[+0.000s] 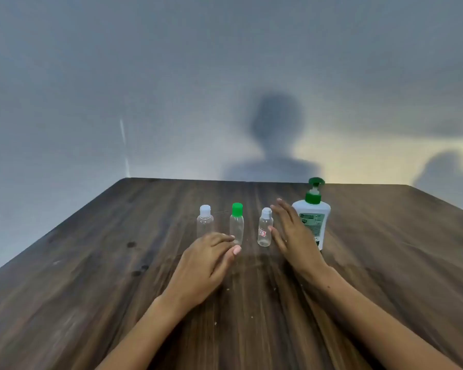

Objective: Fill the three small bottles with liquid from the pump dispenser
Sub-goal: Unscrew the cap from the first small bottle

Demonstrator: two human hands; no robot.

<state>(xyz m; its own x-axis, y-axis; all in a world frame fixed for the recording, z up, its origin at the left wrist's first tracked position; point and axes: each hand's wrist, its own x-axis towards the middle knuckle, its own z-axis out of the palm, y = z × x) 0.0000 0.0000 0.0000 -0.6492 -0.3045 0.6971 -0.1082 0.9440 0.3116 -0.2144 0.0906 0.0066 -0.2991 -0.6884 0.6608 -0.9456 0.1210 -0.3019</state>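
Pump dispenser [312, 222] partly hidden behind right hand [292, 236].

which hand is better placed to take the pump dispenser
Right. The right hand is open directly beside the pump dispenser, while the left hand sits farther away, in front of the green-capped bottle.

Dark wooden table [91, 289] against a grey wall [145, 76] bearing a person's shadow [274, 140]
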